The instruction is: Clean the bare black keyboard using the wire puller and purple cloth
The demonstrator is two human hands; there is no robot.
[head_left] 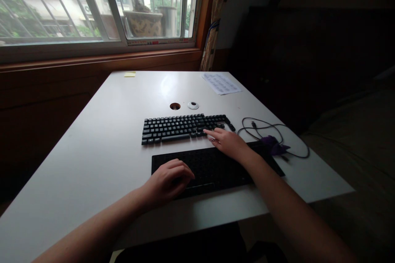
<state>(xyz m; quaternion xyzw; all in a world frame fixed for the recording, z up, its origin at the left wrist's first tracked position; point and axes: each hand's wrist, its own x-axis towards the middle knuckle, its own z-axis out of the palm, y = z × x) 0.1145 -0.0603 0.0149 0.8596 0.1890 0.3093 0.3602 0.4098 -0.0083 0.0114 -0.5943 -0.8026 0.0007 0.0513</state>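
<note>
Loose black keycaps (pixel 173 125) lie on the white desk, laid out in rows like a keyboard, with white desk showing through gaps near their right end. In front of them sits a dark keyboard base (pixel 200 168), whose surface details are hard to make out in the shadow. My right hand (pixel 226 141) reaches over the base's far edge, its index finger stretched out to the keycaps and its other fingers partly hidden. Over the left part of the base, my left hand (pixel 173 176) is curled with fingers bent inward; whatever it may hold is hidden.
A dark cable (pixel 282 131) with a purple piece (pixel 273 146) lies coiled at the right. Beyond the keycaps are a desk hole (pixel 175 106) and a white ring (pixel 193 105). Printed paper (pixel 222 84) and a yellow sticky note (pixel 129 74) lie along the back.
</note>
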